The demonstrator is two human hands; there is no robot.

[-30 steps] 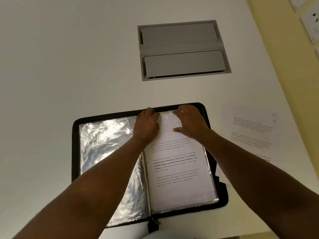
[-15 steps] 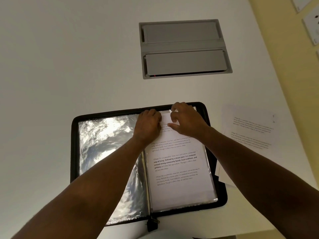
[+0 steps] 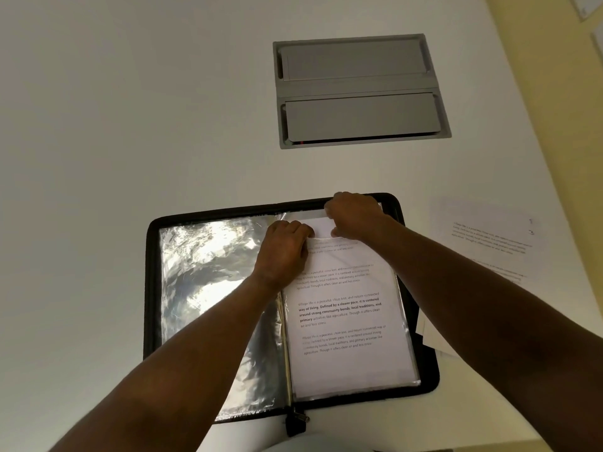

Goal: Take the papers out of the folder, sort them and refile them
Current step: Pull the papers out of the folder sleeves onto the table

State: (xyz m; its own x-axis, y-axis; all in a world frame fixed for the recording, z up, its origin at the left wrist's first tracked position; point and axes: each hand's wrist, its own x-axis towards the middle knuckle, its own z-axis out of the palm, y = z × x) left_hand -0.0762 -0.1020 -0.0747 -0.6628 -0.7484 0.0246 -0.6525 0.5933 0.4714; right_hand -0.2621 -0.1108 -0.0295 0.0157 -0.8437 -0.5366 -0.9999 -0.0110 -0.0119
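Note:
A black zip folder (image 3: pixel 150 288) lies open on the white table, with shiny clear sleeves (image 3: pixel 212 288) on its left half. On the right half a printed paper (image 3: pixel 346 321) sits in a clear sleeve. My left hand (image 3: pixel 284 249) holds the sleeve's top edge near the spine, fingers curled. My right hand (image 3: pixel 355 215) pinches the top of the paper at the sleeve's mouth, where a bare white strip shows above the plastic. Loose printed papers (image 3: pixel 489 243) lie on the table to the right of the folder.
A grey cable hatch (image 3: pixel 359 89) with two flaps is set into the table beyond the folder. The table's right edge runs along a yellow wall (image 3: pixel 561 93). Another sheet's corner (image 3: pixel 427 334) pokes out under my right forearm.
My right hand has shifted from lying flat over the page top to pinching the paper and drawing it upward, so a white strip now stands clear of the sleeve. My left hand stays put.

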